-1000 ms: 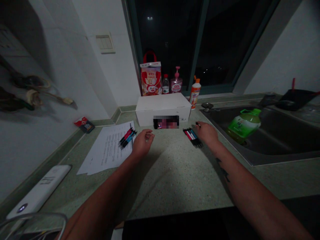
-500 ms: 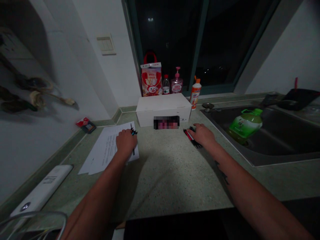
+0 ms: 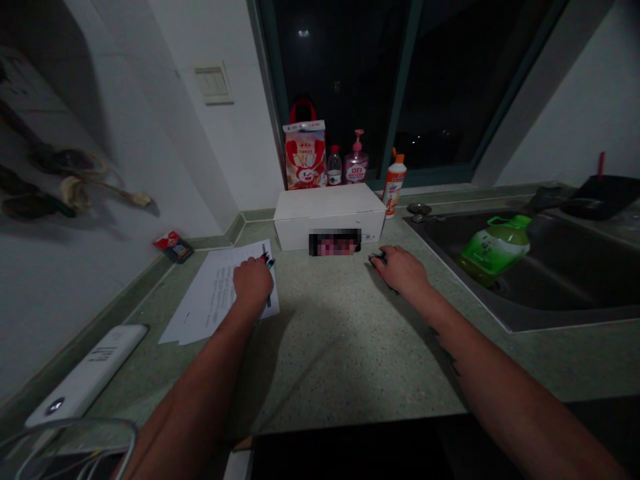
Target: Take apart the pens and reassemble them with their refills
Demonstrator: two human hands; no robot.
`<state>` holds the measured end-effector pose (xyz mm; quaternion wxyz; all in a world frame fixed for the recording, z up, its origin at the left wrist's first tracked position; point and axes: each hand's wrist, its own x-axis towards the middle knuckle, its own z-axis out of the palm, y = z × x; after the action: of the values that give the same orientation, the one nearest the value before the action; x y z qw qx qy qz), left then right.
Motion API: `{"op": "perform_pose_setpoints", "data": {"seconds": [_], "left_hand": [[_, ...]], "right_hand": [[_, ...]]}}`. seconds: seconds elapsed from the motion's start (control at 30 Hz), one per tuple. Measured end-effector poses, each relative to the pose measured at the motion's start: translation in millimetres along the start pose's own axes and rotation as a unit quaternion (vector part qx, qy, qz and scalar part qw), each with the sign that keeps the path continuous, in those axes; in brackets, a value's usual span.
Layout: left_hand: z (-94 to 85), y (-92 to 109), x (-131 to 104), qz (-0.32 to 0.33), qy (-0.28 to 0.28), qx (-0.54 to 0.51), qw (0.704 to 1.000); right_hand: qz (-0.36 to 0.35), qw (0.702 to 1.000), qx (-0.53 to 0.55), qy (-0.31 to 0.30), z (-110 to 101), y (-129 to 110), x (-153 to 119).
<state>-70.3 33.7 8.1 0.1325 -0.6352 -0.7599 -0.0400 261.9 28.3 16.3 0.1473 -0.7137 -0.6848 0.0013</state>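
Observation:
My left hand [image 3: 253, 283] is closed around several pens [image 3: 271, 263], whose ends stick out past the fingers. It rests at the right edge of the printed paper sheets [image 3: 207, 290]. To the right, on the countertop, my right hand [image 3: 400, 268] curls over a bunch of dark and red pens [image 3: 376, 260]. Most of that bunch is hidden beneath the palm; only ends and a strip along the hand's left side show. Between and beyond the hands stands a white box [image 3: 327, 203], its front label blurred out.
A sink [image 3: 560, 280] with a green jug [image 3: 495, 247] lies to the right. Behind the box stand a red-and-white bag [image 3: 305, 160], a pink pump bottle [image 3: 357, 163] and an orange-capped bottle [image 3: 395, 183]. A white power strip [image 3: 90, 373] and a small packet [image 3: 173, 247] lie left.
My right hand has moved slightly left and down over its pens, covering more of them. My left hand stays nearly in place on its pens. The view has shifted slightly.

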Motion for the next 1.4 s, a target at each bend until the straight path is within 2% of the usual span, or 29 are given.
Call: {"op": "perform_pose_setpoints", "data": {"seconds": [0.2, 0.3, 0.4, 0.5, 0.57, 0.63, 0.77, 0.83, 0.9, 0.97, 1.07, 1.17, 1.33, 1.4], "left_hand": [[-9.1, 5, 0, 0.012, -0.007, -0.024, 1.000], [-14.6, 21, -9, 0.061, 0.017, -0.127, 0.990], [-12.7, 45, -27, 0.178, 0.007, -0.283, 0.942], [-6.4, 67, -45, 0.258, -0.004, -0.347, 0.901], [-3.6, 74, -52, 0.277, -0.007, -0.372, 0.886], [-2.7, 76, -53, 0.271, -0.003, -0.390, 0.880], [-4.6, 67, -46, 0.232, 0.010, -0.410, 0.882], [-6.0, 63, -43, 0.209, 0.009, -0.418, 0.884], [-7.5, 60, -42, 0.195, 0.006, -0.424, 0.884], [-9.0, 60, -42, 0.196, 0.001, -0.431, 0.881], [-10.6, 61, -43, 0.208, -0.029, -0.437, 0.875], [-9.7, 62, -43, 0.210, -0.054, -0.433, 0.875], [-6.5, 63, -43, 0.219, -0.020, -0.434, 0.874], [-7.4, 63, -43, 0.224, -0.024, -0.427, 0.876]], "right_hand": [[-0.060, 0.996, 0.047, 0.043, -4, -13, -8], [-0.145, 0.983, 0.104, 0.047, -4, -23, -13], [-0.241, 0.951, 0.192, 0.008, 3, -34, -20], [-0.304, 0.918, 0.252, -0.045, 11, -41, -25], [-0.295, 0.910, 0.280, -0.077, 16, -43, -25], [-0.250, 0.910, 0.317, -0.096, 18, -40, -21], [-0.146, 0.898, 0.399, -0.112, 20, -30, -9], [-0.127, 0.884, 0.429, -0.137, 22, -26, -6], [-0.136, 0.875, 0.434, -0.166, 24, -26, -5], [-0.152, 0.880, 0.416, -0.172, 24, -27, -7], [-0.176, 0.896, 0.387, -0.128, 20, -29, -9], [-0.213, 0.900, 0.369, -0.089, 16, -29, -10], [-0.225, 0.910, 0.310, -0.161, 17, -30, -11], [-0.222, 0.915, 0.301, -0.152, 18, -30, -12]]}}
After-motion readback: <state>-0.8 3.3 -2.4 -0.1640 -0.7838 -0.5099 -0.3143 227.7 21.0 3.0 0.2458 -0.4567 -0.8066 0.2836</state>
